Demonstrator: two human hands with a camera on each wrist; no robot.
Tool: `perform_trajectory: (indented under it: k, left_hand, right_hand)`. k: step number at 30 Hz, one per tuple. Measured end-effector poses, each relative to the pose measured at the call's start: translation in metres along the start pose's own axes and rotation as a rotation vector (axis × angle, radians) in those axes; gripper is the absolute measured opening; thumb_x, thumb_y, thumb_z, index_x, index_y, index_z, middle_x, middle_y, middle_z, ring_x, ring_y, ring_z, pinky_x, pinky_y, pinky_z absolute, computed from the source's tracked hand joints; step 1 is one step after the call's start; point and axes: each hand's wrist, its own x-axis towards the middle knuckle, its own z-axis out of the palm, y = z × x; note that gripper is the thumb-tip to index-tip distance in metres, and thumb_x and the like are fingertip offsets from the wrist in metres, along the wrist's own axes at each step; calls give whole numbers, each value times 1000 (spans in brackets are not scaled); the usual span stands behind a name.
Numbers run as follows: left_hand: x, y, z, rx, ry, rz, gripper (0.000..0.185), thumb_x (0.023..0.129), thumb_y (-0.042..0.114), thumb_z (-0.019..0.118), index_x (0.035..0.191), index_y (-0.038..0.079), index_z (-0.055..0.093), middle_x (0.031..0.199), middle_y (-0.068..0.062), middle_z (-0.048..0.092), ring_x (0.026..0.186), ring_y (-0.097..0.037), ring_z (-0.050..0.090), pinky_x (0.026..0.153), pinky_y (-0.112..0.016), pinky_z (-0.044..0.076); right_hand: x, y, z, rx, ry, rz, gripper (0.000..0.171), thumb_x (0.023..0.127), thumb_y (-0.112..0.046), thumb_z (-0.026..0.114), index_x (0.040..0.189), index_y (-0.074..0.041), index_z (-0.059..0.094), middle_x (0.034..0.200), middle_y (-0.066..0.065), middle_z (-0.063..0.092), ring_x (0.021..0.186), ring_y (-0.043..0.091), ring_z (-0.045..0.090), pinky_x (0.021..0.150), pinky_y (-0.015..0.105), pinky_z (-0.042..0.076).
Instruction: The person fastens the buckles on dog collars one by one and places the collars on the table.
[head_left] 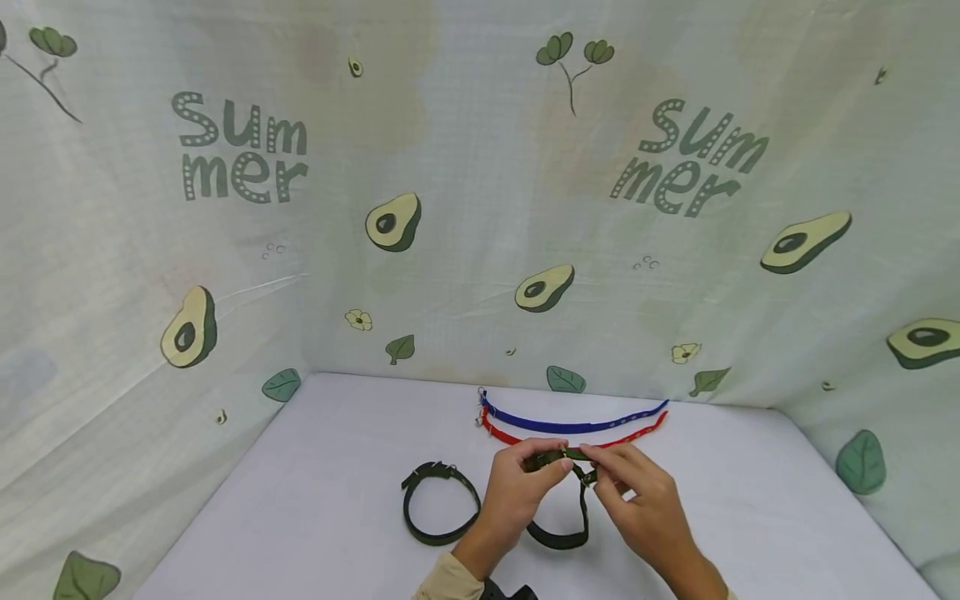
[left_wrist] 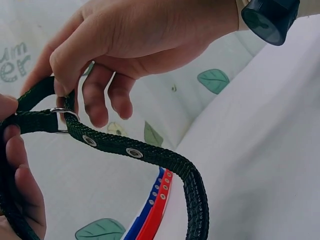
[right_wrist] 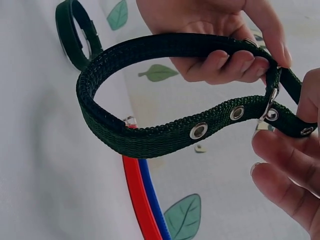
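A dark green webbing collar [head_left: 558, 533] with metal eyelets is held above the table between both hands. My left hand [head_left: 557, 467] pinches the strap beside the metal buckle [left_wrist: 62, 114]. My right hand [head_left: 594, 468] grips the other side of the strap by the buckle, fingers curled round it. The collar's loop [right_wrist: 150, 137] hangs free below the hands. In the left wrist view my left hand [left_wrist: 65, 92] has thumb and forefinger at the buckle, and the right hand's fingers [left_wrist: 20, 180] show at the left edge. In the right wrist view my right hand [right_wrist: 262, 60] holds the strap from above.
A second dark green collar [head_left: 438, 504], fastened into a ring, lies on the white table [head_left: 300, 500] to the left of the hands. A blue strap [head_left: 570, 423] and a red strap [head_left: 517, 437] lie flat behind the hands. Avocado-print cloth walls [head_left: 480, 208] close in three sides.
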Motion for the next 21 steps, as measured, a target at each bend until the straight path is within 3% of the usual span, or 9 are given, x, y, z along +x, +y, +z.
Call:
perform_trajectory:
  k: [9, 14, 21]
  left_hand:
    - [1, 0, 1, 29, -3, -25, 26, 88, 20, 78, 112, 9, 75, 110, -2, 71, 99, -18, 65, 82, -24, 55]
    - [0, 1, 2, 15, -2, -28, 26, 89, 20, 77, 111, 7, 75, 110, -3, 70, 99, -19, 65, 84, -24, 54]
    - [-1, 1, 1, -17, -45, -8, 26, 91, 18, 75, 114, 4, 74, 112, -5, 70, 102, -20, 65, 87, -26, 54]
  right_hand:
    - [-1, -2, -4, -23, -49, 37, 43, 82, 13, 61, 116, -10, 74, 95, -5, 67, 77, 3, 61, 61, 13, 51]
    - [-1, 0, -6, -32, -56, 15, 45, 81, 14, 60, 115, -12, 75, 96, -8, 67, 78, 4, 60, 64, 13, 50]
    - [1, 1, -10, 103, -129, 141, 44, 87, 15, 60, 116, -16, 73, 105, -7, 69, 91, 8, 64, 71, 18, 53]
